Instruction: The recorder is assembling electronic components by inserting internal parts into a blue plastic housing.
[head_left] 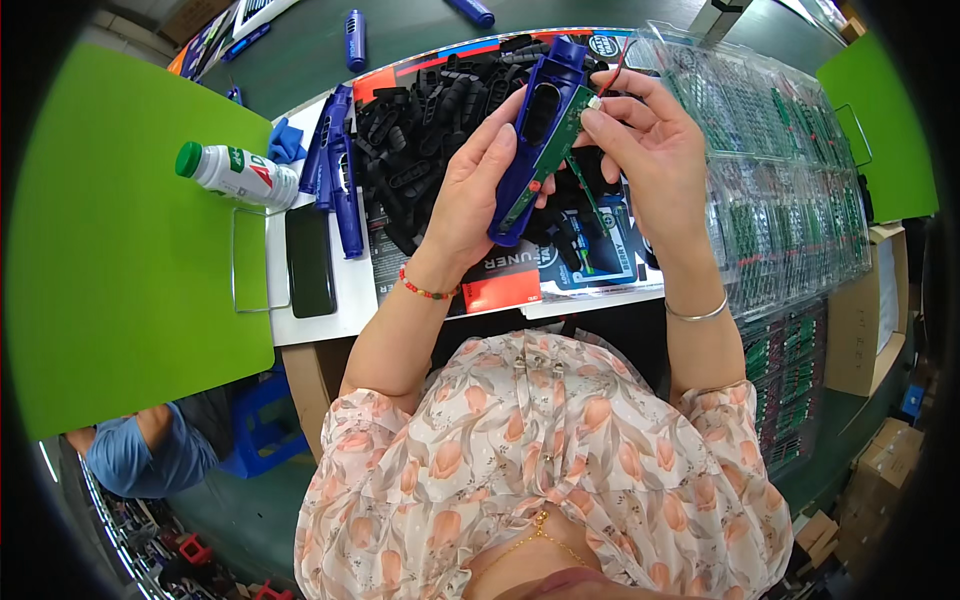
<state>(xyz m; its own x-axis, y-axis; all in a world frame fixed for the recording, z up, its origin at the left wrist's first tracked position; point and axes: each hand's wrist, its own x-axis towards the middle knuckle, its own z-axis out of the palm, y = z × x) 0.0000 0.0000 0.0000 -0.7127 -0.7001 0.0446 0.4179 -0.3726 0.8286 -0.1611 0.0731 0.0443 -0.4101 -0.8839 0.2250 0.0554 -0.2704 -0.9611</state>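
Note:
My left hand (470, 190) is closed round a long blue plastic housing (512, 185), tilted with its top leaning right. A black oval insert (541, 115) sits in the housing's face. Along its right side lies a narrow green circuit board (555, 148), slanted and overlapping the housing. Thumb and fingers of my right hand (655, 150) pinch the board's upper end at a small white connector (595, 102), from which red and dark wires (622, 62) stick up. How far the board sits inside the housing I cannot tell.
Black plastic parts (400, 140) are heaped behind my hands. At left are blue housings (345, 200), a phone (310, 262), a white bottle (240, 175) and a green panel (130, 240). Clear trays of circuit boards (790, 200) stand right, near a cardboard box (858, 335). Another person's sleeve (155, 455) shows lower left.

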